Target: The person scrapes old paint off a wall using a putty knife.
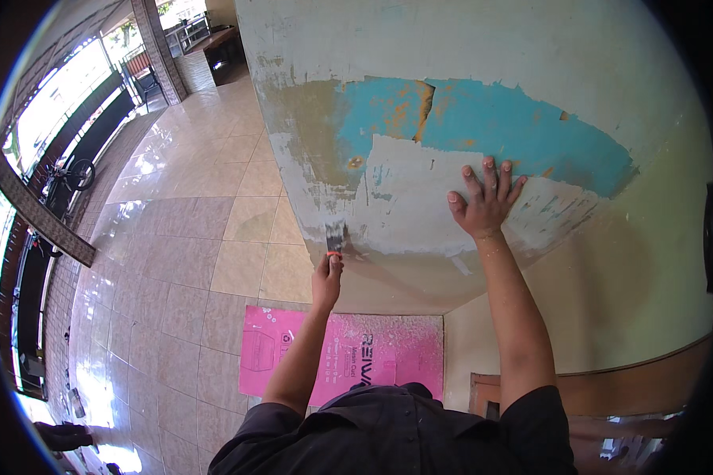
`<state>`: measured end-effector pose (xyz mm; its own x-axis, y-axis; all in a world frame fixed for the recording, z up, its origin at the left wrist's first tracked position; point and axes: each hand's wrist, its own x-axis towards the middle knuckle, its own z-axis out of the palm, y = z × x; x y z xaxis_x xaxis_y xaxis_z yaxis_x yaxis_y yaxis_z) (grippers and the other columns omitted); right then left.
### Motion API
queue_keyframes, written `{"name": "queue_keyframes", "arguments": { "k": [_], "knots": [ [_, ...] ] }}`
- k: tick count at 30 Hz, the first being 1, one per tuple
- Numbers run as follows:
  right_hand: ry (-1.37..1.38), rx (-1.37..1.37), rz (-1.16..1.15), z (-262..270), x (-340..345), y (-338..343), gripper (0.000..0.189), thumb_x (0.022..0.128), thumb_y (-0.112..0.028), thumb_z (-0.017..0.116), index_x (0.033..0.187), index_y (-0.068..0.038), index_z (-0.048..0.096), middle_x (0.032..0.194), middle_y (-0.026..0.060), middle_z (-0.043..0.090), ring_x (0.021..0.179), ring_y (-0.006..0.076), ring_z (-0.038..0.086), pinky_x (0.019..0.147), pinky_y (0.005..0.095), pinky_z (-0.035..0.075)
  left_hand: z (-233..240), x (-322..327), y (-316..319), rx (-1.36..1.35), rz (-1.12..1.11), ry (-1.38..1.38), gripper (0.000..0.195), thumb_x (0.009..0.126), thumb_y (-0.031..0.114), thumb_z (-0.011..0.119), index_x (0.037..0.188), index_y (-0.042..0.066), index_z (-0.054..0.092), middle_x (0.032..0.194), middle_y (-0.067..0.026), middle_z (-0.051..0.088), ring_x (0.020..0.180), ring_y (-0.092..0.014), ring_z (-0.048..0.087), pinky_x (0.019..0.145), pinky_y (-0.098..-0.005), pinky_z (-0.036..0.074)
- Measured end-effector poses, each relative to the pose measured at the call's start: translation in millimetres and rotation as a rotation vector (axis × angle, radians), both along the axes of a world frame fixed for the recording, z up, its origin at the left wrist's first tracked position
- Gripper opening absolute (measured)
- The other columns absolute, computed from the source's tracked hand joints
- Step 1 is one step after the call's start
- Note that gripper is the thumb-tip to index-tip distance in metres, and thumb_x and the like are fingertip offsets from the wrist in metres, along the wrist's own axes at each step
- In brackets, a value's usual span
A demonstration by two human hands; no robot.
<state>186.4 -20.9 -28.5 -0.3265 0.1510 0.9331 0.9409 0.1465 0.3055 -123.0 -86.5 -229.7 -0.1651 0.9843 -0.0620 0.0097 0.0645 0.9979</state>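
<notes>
My left hand (328,280) grips a putty knife (336,236) with an orange collar, its blade against the lower left part of a wall (416,237). White filler or paint covers the wall around the blade. My right hand (487,199) lies on the wall with its fingers spread, holding nothing, and its fingertips reach the lower edge of a bare turquoise patch (481,119). Orange spots and a dark crack mark that patch. Left of it the surface is brownish and smeared.
Below the wall a pink cardboard sheet (416,350), strewn with pale flakes, lies on the tiled floor (178,314). A wooden door or panel (618,386) stands at the lower right. Far left are a pillar (160,53) and a parked motorcycle (80,174).
</notes>
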Motion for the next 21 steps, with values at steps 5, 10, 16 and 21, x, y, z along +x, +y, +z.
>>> {"name": "queue_keyframes", "arguments": {
  "k": [5, 10, 16, 21],
  "knots": [
    [-0.001, 0.006, 0.011, -1.6, -5.5, 4.5, 0.054, 0.098, -0.054, 0.033, 0.148, -0.033, 0.035, 0.156, 0.0017, 0.031, 0.146, 0.0306, 0.020, 0.116, 0.0589, 0.004, -64.2, -2.6, -17.2, -0.179, -0.106, -0.141, 0.042, 0.100, 0.048, 0.047, 0.111, 0.009, 0.059, 0.078, 0.0032, 0.057, 0.064, -0.005, 0.050, 0.053, -0.0235, 0.045],
    [-0.007, -0.001, -0.011, -1.6, 0.5, -0.1, 0.053, 0.099, -0.053, 0.033, 0.148, -0.034, 0.034, 0.156, 0.0020, 0.030, 0.147, 0.0305, 0.019, 0.116, 0.0591, 0.004, 11.9, 12.6, 7.2, -0.022, -0.124, -0.117, 0.043, 0.099, 0.046, 0.048, 0.110, 0.007, 0.060, 0.078, 0.0032, 0.057, 0.066, -0.005, 0.051, 0.056, -0.0232, 0.046],
    [-0.001, 0.003, 0.005, 1.6, -7.1, 0.4, 0.053, 0.098, -0.053, 0.034, 0.148, -0.033, 0.035, 0.156, 0.0020, 0.031, 0.146, 0.0306, 0.020, 0.116, 0.0594, 0.004, -38.0, -0.6, -4.7, -0.082, -0.066, -0.086, 0.042, 0.100, 0.044, 0.049, 0.113, 0.005, 0.060, 0.082, 0.0021, 0.058, 0.068, -0.005, 0.049, 0.055, -0.0240, 0.044],
    [0.006, 0.001, 0.011, -3.3, -3.4, 3.5, 0.053, 0.098, -0.053, 0.035, 0.147, -0.033, 0.036, 0.155, 0.0019, 0.032, 0.146, 0.0310, 0.021, 0.116, 0.0595, 0.004, -60.7, -11.7, -6.0, -0.024, 0.032, -0.130, 0.041, 0.100, 0.041, 0.052, 0.108, 0.002, 0.060, 0.083, 0.0009, 0.057, 0.073, -0.005, 0.049, 0.060, -0.0222, 0.041]
  ]
}}
